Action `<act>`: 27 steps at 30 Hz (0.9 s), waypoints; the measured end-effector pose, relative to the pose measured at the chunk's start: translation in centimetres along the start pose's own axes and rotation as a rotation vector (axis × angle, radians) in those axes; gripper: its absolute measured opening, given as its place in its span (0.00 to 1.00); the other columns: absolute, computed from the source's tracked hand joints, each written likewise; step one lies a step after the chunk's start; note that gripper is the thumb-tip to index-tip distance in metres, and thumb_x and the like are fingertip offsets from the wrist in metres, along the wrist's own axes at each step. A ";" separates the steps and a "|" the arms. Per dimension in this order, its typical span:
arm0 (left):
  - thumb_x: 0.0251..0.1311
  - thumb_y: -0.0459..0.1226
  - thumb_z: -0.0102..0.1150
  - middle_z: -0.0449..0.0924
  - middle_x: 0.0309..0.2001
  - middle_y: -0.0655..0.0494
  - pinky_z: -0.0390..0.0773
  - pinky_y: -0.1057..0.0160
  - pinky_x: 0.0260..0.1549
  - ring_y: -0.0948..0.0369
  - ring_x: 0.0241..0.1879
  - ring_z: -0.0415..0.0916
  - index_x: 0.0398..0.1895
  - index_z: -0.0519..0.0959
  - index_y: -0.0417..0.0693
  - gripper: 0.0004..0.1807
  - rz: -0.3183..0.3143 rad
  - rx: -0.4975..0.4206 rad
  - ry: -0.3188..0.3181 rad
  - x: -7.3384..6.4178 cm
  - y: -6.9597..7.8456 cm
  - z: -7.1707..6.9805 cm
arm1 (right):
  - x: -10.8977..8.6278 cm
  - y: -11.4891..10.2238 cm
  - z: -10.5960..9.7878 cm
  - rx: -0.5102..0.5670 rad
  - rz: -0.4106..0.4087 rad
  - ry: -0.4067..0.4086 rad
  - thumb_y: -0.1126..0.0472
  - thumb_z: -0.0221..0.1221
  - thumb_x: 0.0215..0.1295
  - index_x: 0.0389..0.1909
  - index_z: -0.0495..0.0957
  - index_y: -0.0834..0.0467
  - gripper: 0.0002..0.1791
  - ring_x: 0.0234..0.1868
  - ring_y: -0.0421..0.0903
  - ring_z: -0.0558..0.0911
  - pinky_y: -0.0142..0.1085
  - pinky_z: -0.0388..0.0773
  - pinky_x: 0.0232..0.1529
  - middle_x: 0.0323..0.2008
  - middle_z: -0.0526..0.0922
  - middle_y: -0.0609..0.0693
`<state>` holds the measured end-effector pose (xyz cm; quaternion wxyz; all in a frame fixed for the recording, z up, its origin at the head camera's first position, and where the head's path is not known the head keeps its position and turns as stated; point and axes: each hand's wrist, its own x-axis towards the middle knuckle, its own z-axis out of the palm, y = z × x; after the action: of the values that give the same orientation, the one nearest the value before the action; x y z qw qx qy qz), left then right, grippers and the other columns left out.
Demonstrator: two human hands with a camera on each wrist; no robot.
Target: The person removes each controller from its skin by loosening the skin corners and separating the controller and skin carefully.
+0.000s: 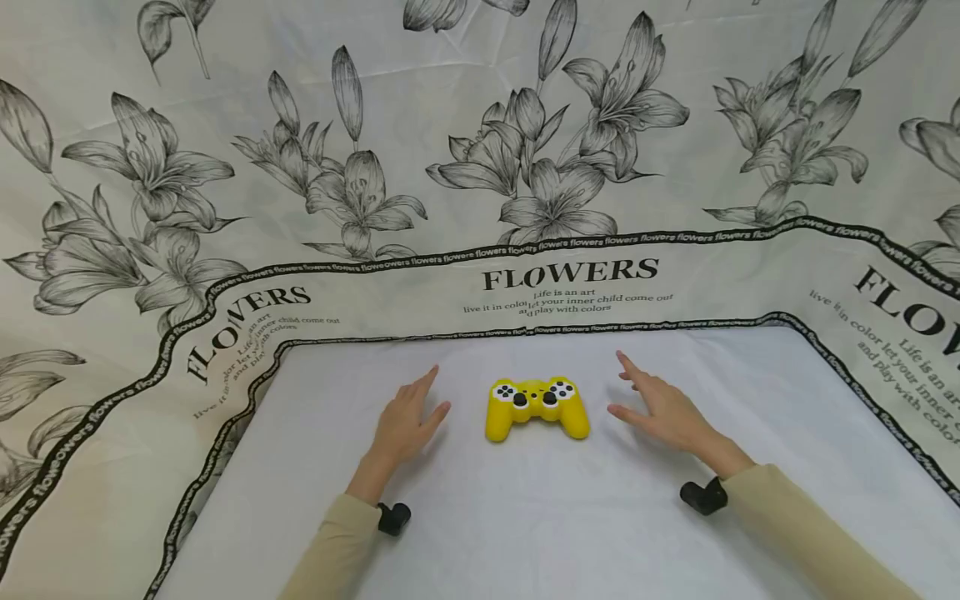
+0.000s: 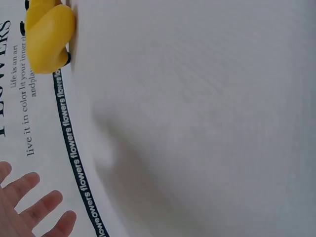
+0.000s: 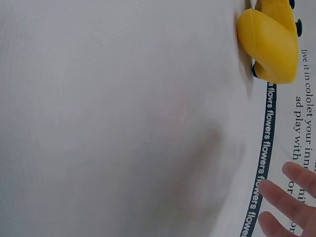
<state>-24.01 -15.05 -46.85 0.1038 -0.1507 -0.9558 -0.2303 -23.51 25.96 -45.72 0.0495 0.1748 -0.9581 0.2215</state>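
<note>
A yellow game controller [image 1: 536, 407] with black thumbsticks and white button areas lies face up on the white table cover, between the two hands. To its left is the left hand [image 1: 405, 421], fingers extended, thumb pointing toward the controller, nothing held. On the other side the right hand [image 1: 660, 410] is spread in a similar way, its thumb near the controller's right grip with a gap between. In the left wrist view, spread fingers [image 2: 47, 207] show at the lower left, and the controller [image 2: 49, 37] at the top. The right wrist view shows the controller [image 3: 270, 42] and spread fingertips [image 3: 286, 197].
A white cloth [image 1: 525, 533] covers the table. Behind it and at both sides hangs a fabric curtain [image 1: 405, 167] with printed lilies, lettering and a black border band. A small black device [image 1: 703, 497] sits at the right wrist, another black device [image 1: 394, 518] at the left.
</note>
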 end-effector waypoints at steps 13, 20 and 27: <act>0.68 0.50 0.50 0.72 0.62 0.44 0.73 0.48 0.55 0.49 0.56 0.72 0.71 0.61 0.48 0.32 -0.078 -0.195 -0.020 0.7 1.7 1.1 | 0.9 -1.5 1.0 0.197 0.067 -0.038 0.48 0.60 0.64 0.76 0.42 0.55 0.48 0.50 0.55 0.80 0.52 0.77 0.49 0.59 0.75 0.62; 0.67 0.49 0.53 0.73 0.59 0.44 0.76 0.53 0.46 0.54 0.47 0.74 0.69 0.63 0.47 0.31 -0.176 -0.309 -0.083 1.2 2.9 1.9 | 1.4 -2.0 1.5 0.302 0.068 -0.046 0.50 0.61 0.63 0.72 0.50 0.59 0.43 0.47 0.56 0.80 0.47 0.80 0.45 0.57 0.76 0.65; 0.66 0.53 0.53 0.74 0.58 0.47 0.76 0.61 0.39 0.58 0.42 0.73 0.69 0.65 0.49 0.32 -0.256 -0.401 -0.139 2.1 3.9 2.2 | 2.0 -2.6 1.7 0.358 0.125 -0.083 0.50 0.61 0.64 0.68 0.54 0.62 0.39 0.49 0.57 0.80 0.48 0.79 0.45 0.57 0.75 0.66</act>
<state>-24.94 -10.20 -46.60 -0.0240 -0.0613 -0.9071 -0.4156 -24.50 22.40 -45.81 -0.0358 0.1299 -0.9136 0.3836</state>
